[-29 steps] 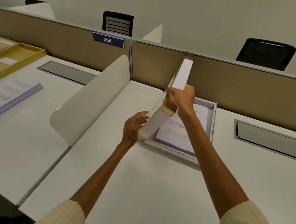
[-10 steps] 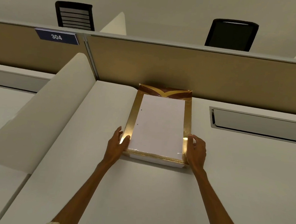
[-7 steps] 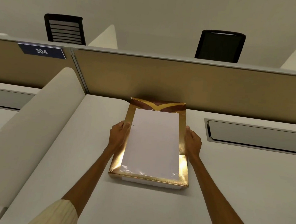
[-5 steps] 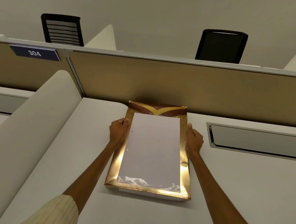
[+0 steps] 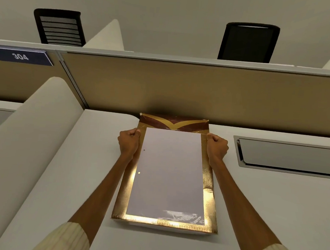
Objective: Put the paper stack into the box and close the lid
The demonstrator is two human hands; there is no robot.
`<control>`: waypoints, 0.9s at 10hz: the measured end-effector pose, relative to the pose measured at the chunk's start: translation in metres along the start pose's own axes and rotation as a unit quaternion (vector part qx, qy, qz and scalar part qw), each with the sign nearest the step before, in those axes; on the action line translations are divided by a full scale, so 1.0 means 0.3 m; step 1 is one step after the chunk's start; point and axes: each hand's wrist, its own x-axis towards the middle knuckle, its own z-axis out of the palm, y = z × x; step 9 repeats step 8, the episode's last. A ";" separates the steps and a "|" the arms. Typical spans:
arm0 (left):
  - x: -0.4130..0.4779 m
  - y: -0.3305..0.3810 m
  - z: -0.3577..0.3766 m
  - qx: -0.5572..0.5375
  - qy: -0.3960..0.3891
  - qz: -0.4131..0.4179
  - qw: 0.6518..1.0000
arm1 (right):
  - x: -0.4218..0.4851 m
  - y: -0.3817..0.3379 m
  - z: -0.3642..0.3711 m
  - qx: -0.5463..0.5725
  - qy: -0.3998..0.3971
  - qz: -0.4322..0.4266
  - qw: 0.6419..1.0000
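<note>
Both hands have slid to the far corners of the gold-bordered white lid [image 5: 167, 175], left hand [image 5: 128, 144] at ten o'clock, right hand [image 5: 216, 149] at two, fingers clenched there, seating it; paper stack presumably shut inside, unseen.

The scene was dim and warm-toned, lit from overhead. Glare flared along the gold border of the box lid [image 5: 207, 201] near the lower centre of the frame. A soft shadow darkened the partition [image 5: 181, 91] just above it. Wide-angle distortion bent lines towards the edges; focus stayed fairly sharp.
</note>
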 end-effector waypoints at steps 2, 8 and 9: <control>-0.011 0.005 -0.004 0.040 -0.006 0.018 0.999 | -0.019 -0.005 0.000 -0.025 0.011 -0.016 1.000; -0.402 0.153 -0.047 0.197 -0.050 0.219 0.954 | -0.249 -0.082 -0.297 -0.173 -0.044 -0.145 0.973; -0.402 0.153 -0.047 0.197 -0.050 0.219 0.954 | -0.249 -0.082 -0.297 -0.173 -0.044 -0.145 0.973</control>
